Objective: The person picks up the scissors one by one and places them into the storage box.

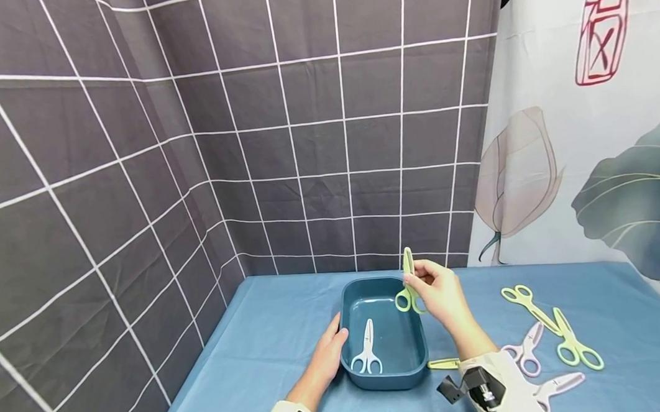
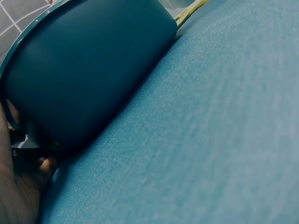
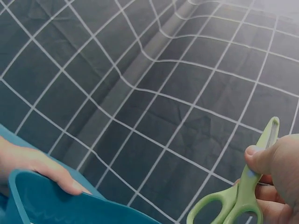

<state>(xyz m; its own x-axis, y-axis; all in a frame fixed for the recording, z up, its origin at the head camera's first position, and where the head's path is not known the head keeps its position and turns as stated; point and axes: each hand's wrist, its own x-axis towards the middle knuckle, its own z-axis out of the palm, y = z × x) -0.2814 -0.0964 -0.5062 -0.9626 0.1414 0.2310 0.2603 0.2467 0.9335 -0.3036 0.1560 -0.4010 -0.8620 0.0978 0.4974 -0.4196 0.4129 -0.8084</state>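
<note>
Pinched between the thumb and fingers of my right hand (image 1: pixel 437 287) is a pair of light green scissors (image 3: pixel 248 186), its blade end up and its finger loops down. It hangs above the far right corner of a blue rectangular basin (image 1: pixel 386 382). The left hand (image 1: pixel 327 349) holds the basin's left wall, thumb at the rim; some of its fingers are hidden in the left wrist view. Inside the basin, toward the near left, lies a pair of pale blue and white scissors (image 1: pixel 369 341).
Right of the basin lie yellow-green scissors (image 1: pixel 528 304), another such pair (image 1: pixel 572 336), pale purple scissors (image 1: pixel 528 348) and a pair (image 1: pixel 560 384) partly behind the right sleeve. A yellow-green piece (image 1: pixel 443 364) touches or nearly touches the basin. Gridded dark cloth (image 1: pixel 315 144) hangs behind the table.
</note>
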